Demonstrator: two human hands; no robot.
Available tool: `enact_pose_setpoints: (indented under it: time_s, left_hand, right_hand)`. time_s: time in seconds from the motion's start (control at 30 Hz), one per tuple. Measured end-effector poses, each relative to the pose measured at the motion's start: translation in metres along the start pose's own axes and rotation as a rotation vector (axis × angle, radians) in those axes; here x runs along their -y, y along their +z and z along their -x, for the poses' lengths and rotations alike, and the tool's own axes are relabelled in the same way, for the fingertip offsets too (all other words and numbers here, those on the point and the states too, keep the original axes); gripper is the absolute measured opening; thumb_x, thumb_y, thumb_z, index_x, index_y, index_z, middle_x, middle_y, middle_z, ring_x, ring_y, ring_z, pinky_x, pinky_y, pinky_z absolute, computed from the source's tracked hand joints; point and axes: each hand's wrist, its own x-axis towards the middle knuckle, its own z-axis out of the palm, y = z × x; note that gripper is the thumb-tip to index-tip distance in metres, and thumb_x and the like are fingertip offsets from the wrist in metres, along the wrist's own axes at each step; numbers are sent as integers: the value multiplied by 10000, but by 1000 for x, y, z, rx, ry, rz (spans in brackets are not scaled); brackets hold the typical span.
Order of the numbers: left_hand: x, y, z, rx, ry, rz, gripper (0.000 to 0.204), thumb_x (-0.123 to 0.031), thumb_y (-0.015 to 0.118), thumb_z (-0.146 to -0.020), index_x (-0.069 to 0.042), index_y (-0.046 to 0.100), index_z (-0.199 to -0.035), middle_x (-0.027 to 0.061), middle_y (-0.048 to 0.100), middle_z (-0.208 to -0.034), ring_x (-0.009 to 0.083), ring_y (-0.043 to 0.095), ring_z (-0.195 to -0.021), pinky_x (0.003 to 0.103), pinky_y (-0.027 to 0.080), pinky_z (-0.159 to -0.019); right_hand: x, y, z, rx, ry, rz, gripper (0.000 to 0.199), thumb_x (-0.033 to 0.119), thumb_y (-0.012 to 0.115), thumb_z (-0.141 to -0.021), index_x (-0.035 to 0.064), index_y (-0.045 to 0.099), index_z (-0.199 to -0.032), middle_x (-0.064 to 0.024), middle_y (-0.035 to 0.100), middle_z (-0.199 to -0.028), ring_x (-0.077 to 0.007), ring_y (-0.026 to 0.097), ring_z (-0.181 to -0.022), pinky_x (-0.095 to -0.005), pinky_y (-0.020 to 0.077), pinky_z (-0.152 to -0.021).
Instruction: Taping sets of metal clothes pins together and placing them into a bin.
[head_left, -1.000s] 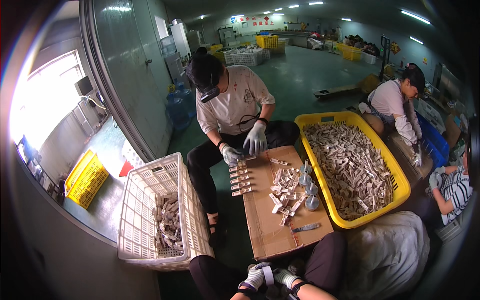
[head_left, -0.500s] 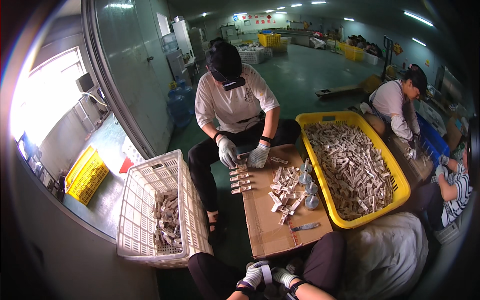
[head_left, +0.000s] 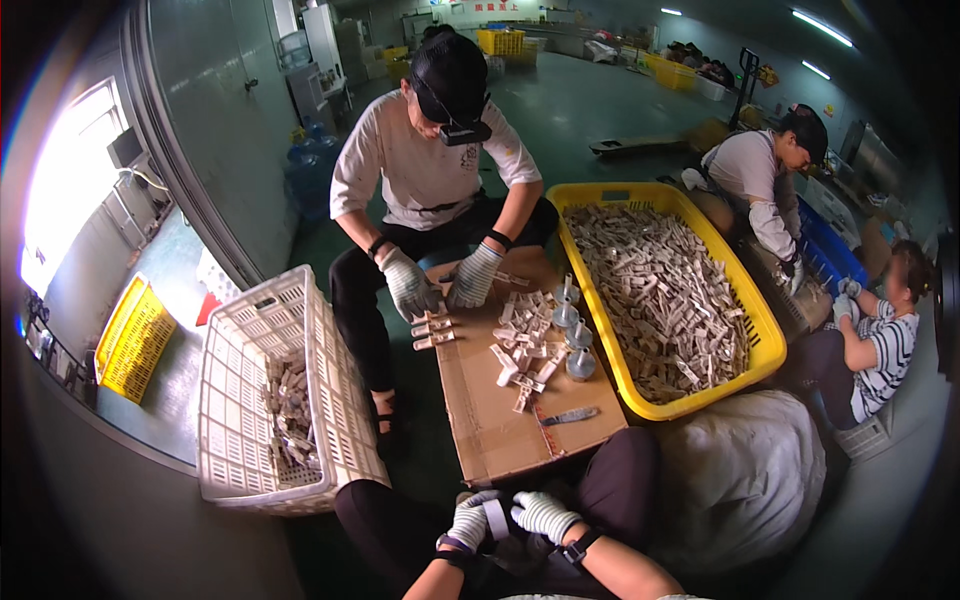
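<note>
Below, at 6 o'clock: left hand (head_left: 468,522) and right hand (head_left: 543,514), both gloved, pinching small grey strap-like piece (head_left: 496,520) over lap; grip clenched on it both sides. Cardboard surface (head_left: 500,430) at 12 o'clock from hands, loose pale parts (head_left: 525,350) heaped there. Risk: piece slipping from gloved fingertips, dropping between knees, likely hard to spot on dark floor.

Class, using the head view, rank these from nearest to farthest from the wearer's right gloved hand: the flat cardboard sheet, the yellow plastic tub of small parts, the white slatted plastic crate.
From the right gloved hand:
1. Flat cardboard sheet, just ahead of it.
2. Yellow plastic tub, ahead to the right.
3. White slatted plastic crate, off to the left.
</note>
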Motion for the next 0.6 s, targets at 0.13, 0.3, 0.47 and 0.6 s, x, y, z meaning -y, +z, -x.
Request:
enact_pose_setpoints:
  time_s: [0.13,0.3,0.47,0.6]
  left_hand:
    - [-4,18,5,-65,-23,-84,180,-52,529,-897,-30,672,-1005,142,691,-898,284,681,-741,397,574,-659]
    - [1,20,9,-56,-54,-56,171,-54,559,-890,-43,668,-1021,115,689,-872,257,673,-708,376,566,-632]
    - [5,26,23,-73,-40,40,186,-8,574,-879,-51,673,-1031,85,686,-858,216,659,-686,338,558,-624]
    - [3,31,28,-115,-15,-52,189,14,608,-858,-54,681,-1019,65,684,-845,180,651,-676,313,552,-612]
  right_hand:
    - [34,-139,14,-151,21,174,325,297,570,-834,79,622,-1068,-181,670,-959,-361,638,-900,-464,512,-794]
    - [-31,-190,-23,-274,-112,529,300,192,604,-802,104,623,-1088,-118,632,-1041,-310,603,-981,-431,486,-860]
    - [-31,-194,-47,-99,-48,743,272,102,561,-823,116,598,-1092,-125,595,-1088,-291,599,-1037,-449,481,-855]
    - [-27,-192,-58,-125,-8,682,264,93,550,-819,88,575,-1082,-155,589,-1080,-344,609,-991,-483,479,-837]
